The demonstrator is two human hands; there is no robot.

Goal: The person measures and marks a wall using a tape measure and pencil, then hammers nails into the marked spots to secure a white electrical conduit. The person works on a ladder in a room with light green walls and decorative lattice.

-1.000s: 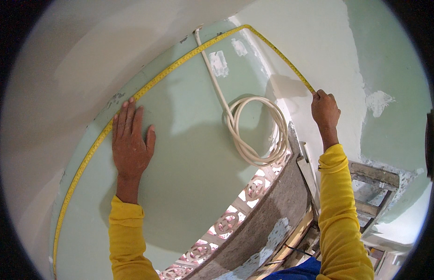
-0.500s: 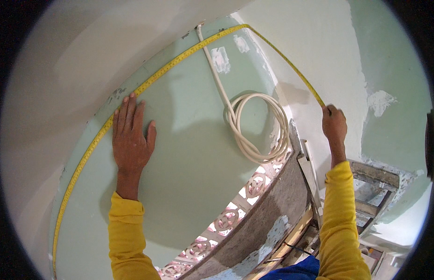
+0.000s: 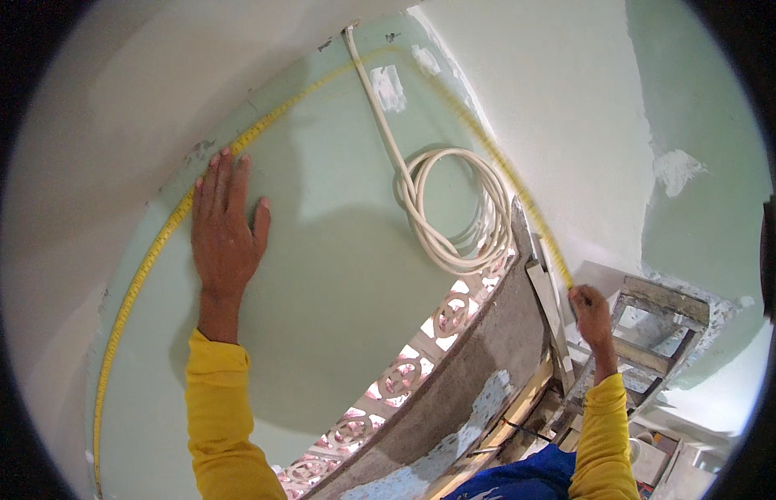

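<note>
A yellow measuring tape [image 3: 140, 281] runs along the top of a pale green wall [image 3: 321, 250], below the ceiling. My left hand [image 3: 227, 233] lies flat over it, fingers stretched out and the tips on the tape. Past the hand the tape continues to the right, bends near the corner and slopes down, blurred by motion. At its right end my right hand [image 3: 590, 312] is closed on the tape; whether a case sits inside the fist is hidden.
A coiled cream cable [image 3: 463, 268] hangs on the wall from the ceiling edge. Patterned vent blocks [image 3: 398, 377] run below, beside a grey ledge [image 3: 455, 367]. A worn wooden ladder [image 3: 667, 302] stands at the right, near wooden boards [image 3: 521, 400].
My right hand has dropped lower, drawing its end of the tape down, and the tape's bend has shifted left. My left hand stays flat on the tape, slightly higher in view.
</note>
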